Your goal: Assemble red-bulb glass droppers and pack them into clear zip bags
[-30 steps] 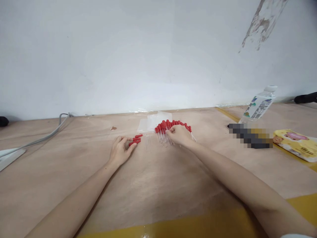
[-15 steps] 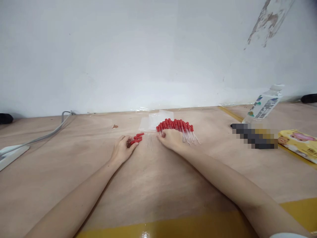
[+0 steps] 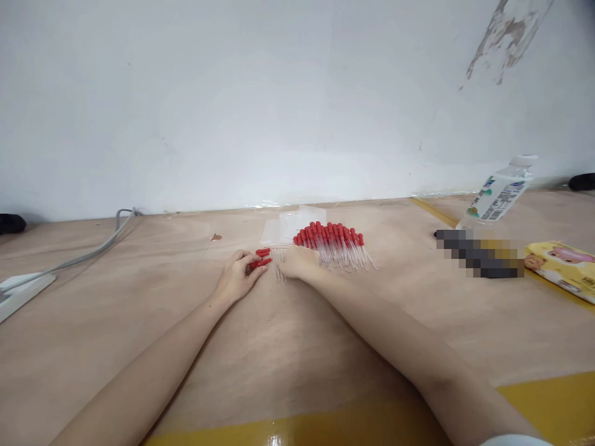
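Note:
My left hand (image 3: 238,274) is curled around red rubber bulbs (image 3: 261,262), a couple of which stick out past its fingertips. Just right of them, thin clear dropper tubes (image 3: 277,265) lie side by side on the table. My right hand (image 3: 298,262) is over these tubes, its fingers closed and pointing down at them; whether a tube is between the fingertips is hidden. Beyond and right of that hand, several droppers with red bulbs (image 3: 329,232) lie in a fanned row, bulbs away from me and clear stems toward me.
Clear plastic sheets (image 3: 292,223) lie behind the tubes. On the right are a tilted bottle (image 3: 499,193), a blurred-out dark item (image 3: 481,255) and a yellow packet (image 3: 564,266). A grey cable (image 3: 93,253) runs to a white strip (image 3: 25,292) at left. A wall (image 3: 232,111) stands behind.
My right hand has moved left from the row of red-bulbed droppers to the loose tubes. My left hand has shifted slightly right with the red bulbs.

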